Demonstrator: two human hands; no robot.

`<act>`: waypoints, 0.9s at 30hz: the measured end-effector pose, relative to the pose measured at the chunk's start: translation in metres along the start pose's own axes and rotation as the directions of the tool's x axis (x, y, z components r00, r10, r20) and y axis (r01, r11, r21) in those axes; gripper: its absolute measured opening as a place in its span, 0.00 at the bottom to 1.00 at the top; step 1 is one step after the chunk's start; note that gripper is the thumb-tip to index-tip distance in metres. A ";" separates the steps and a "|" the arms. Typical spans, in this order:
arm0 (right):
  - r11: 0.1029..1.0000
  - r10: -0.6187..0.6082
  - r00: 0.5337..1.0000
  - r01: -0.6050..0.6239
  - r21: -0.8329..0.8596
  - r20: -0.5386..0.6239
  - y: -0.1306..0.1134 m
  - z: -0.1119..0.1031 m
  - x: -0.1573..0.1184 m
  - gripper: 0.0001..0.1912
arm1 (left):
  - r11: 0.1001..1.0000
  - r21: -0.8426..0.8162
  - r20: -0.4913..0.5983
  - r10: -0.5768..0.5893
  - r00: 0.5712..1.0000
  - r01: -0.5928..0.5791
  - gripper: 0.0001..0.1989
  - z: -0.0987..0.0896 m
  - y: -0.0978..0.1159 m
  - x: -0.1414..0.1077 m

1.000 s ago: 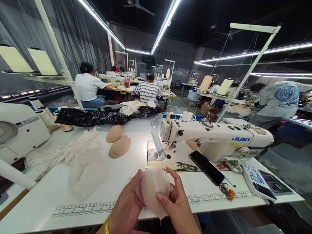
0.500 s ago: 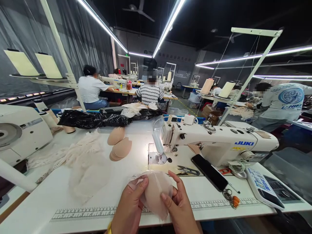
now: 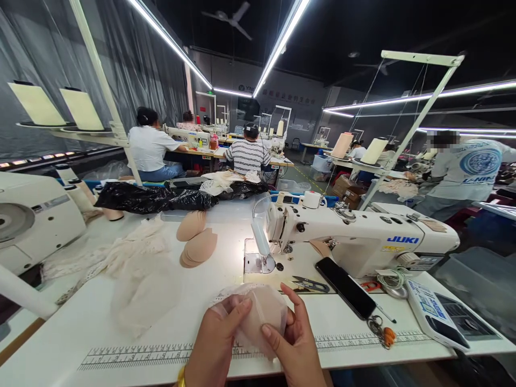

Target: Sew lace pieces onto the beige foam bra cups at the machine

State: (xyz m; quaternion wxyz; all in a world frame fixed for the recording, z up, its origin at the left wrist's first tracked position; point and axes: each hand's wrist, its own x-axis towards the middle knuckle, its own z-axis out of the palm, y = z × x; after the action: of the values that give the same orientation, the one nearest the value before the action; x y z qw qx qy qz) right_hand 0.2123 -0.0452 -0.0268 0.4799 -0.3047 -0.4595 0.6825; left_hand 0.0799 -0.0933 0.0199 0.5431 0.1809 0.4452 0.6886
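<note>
Between my hands, just above the table's front edge, is a beige cup pad (image 3: 264, 309) with sheer pale fabric (image 3: 252, 338) over it. My left hand (image 3: 217, 336) pinches its left side, thumb on top and fingers hidden beneath. My right hand (image 3: 292, 336) grips the right side, thumb pressed on the face and index finger raised off it. Small stacks of beige cup pads (image 3: 199, 247) lie farther back on the left. A heap of sheer lace-edged fabric (image 3: 141, 285) spreads over the table's left side.
A white sewing machine (image 3: 355, 236) stands beyond my hands, its lamp (image 3: 260, 236) lit. Thread snips (image 3: 310, 284), a black phone (image 3: 345, 287) and keys with an orange charm (image 3: 387, 336) lie to the right. A printed ruler (image 3: 133, 355) runs along the front edge. Co-workers sit farther off.
My left thumb has slid slightly right over the covered pad, and my right thumb has shifted slightly left and down. Both hands keep their hold.
</note>
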 end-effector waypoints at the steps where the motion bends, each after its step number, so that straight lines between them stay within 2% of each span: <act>1: 1.000 -0.006 1.000 0.006 -0.003 0.013 0.000 -0.001 0.000 0.51 | 1.000 0.005 -0.015 0.006 1.000 -0.006 0.21 0.000 0.001 0.000; 5: 1.000 -0.004 0.998 0.004 0.000 0.059 0.000 -0.001 0.002 0.48 | 0.999 0.011 -0.035 0.038 0.999 -0.038 0.20 0.003 0.004 0.000; 14: 0.999 0.014 0.999 -0.015 0.031 0.033 0.000 0.003 0.002 0.49 | 0.999 -0.018 -0.029 0.044 0.999 -0.045 0.15 0.001 0.005 0.001; 18: 1.000 -0.010 1.000 0.010 0.023 0.006 -0.002 0.002 0.003 0.50 | 0.991 -0.135 0.099 -0.001 0.995 0.015 0.13 -0.001 0.006 0.001; 21: 1.000 -0.018 1.000 0.018 0.020 0.000 -0.003 0.003 0.003 0.51 | 0.988 -0.148 0.189 -0.012 0.982 0.041 0.14 0.003 0.009 0.000; 27: 0.999 -0.022 1.000 0.022 0.034 -0.006 -0.004 0.007 0.002 0.50 | 0.986 -0.136 0.209 -0.067 0.976 0.097 0.17 0.010 0.011 0.002</act>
State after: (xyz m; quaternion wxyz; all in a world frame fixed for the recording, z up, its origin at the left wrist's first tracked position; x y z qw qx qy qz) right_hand 0.2070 -0.0454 -0.0203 0.4937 -0.2932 -0.4496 0.6842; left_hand 0.0800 -0.0878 0.0336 0.6255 0.1917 0.3431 0.6740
